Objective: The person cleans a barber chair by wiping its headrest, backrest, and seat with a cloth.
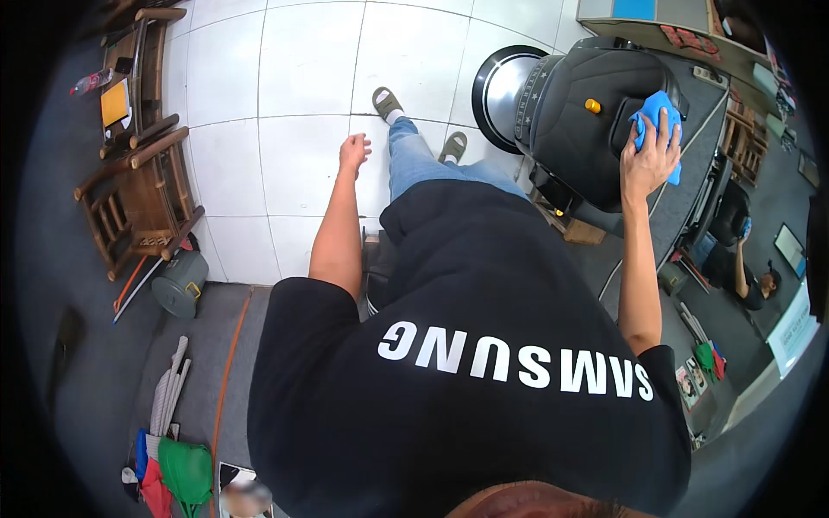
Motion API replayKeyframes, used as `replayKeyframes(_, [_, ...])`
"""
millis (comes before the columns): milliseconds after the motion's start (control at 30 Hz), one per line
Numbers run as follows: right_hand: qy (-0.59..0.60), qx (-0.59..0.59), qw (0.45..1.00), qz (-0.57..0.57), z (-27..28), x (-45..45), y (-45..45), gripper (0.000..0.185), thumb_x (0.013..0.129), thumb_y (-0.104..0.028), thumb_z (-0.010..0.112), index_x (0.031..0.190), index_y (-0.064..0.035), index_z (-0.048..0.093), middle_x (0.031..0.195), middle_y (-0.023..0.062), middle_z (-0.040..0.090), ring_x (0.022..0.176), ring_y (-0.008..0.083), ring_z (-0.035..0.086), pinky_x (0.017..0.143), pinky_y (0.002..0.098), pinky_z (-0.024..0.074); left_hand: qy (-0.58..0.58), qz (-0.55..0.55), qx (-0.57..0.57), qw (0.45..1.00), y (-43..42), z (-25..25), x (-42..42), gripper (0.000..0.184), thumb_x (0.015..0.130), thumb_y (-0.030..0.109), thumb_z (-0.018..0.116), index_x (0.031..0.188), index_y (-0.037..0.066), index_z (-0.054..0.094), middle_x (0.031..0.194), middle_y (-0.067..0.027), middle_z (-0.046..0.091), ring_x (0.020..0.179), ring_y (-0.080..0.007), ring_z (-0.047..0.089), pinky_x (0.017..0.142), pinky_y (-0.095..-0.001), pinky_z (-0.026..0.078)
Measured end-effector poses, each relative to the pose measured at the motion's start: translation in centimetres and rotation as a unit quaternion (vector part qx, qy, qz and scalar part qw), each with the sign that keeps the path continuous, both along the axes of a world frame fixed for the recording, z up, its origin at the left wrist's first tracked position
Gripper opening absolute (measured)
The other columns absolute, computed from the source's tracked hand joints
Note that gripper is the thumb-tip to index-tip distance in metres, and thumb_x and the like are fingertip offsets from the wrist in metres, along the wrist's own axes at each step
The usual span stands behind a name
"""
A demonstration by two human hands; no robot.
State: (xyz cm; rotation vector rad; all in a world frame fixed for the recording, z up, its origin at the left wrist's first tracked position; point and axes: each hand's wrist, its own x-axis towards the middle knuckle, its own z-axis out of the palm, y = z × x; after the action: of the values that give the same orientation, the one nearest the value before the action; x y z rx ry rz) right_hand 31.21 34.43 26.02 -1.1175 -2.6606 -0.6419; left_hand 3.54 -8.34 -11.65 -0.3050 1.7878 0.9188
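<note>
The part of the black chair (pixel 561 116) under the right hand (pixel 650 164) is hidden, and the palm itself cannot be seen. That hand grasps a bunched blue cloth (pixel 654 102), its fingers stretched out over the folds; the cloth lies against the chair's right edge — across a raised pad — with one corner hanging past the fingers. A small orange object (pixel 592 105), too small to identify, sits on the chair inward from that edge. The left hand (pixel 354 154) is released, held over the tiled floor (pixel 306 78), fingers loosely bent, its palm hard to make out. The chair's round base (pixel 499 95) is partly covered by the upholstery — and dark curved borders cut off the wooden furniture (pixel 142 198) at left.
</note>
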Motion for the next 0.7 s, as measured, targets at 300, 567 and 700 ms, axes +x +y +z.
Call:
replayKeyframes(300, [-0.017, -0.187, 0.974, 0.125, 0.7, 6.3, -4.9, 0.033, 0.074, -0.007, 0.076, 0.106, -0.0129, 0.070, 0.125, -0.0025, 0.068, 0.139, 0.0196, 0.048, 0.117, 0.0501, 0.0273, -0.014, -0.071, -0.099, 0.992, -6.1, 3.4, 8.3, 0.038, 0.100, 0.033, 0.051, 0.123, 0.005, 0.061, 0.101, -0.0078, 0.072, 0.077, -0.0156, 0.066, 0.061, -0.0306, 0.050])
replayKeyframes(567, [0.239, -0.368, 0.891, 0.112, 3.0, 14.5, -7.9, 0.009, 0.090, -0.013, 0.069, 0.089, -0.0042, 0.068, 0.090, 0.0041, 0.071, 0.092, 0.0187, 0.067, 0.090, 0.0387, 0.0485, 0.021, -0.064, -0.041, 0.997, -3.3, 8.3, 15.3, 0.042, 0.105, 0.034, 0.045, 0.134, 0.006, 0.058, 0.117, -0.0092, 0.070, 0.096, -0.0193, 0.067, 0.086, -0.0387, 0.053])
replayKeyframes(700, [0.550, -0.314, 0.774, -0.005, 4.6, 15.1, -3.7, 0.025, 0.102, -0.020, 0.057, 0.091, 0.0004, 0.066, 0.077, -0.0002, 0.065, 0.067, 0.0069, 0.055, 0.059, 0.0263, 0.0438, 0.016, -0.067, -0.047, 0.996, -3.3, 9.6, 19.6, 0.042, 0.106, 0.034, 0.044, 0.134, 0.005, 0.057, 0.118, -0.0101, 0.070, 0.098, -0.0201, 0.068, 0.087, -0.0391, 0.053])
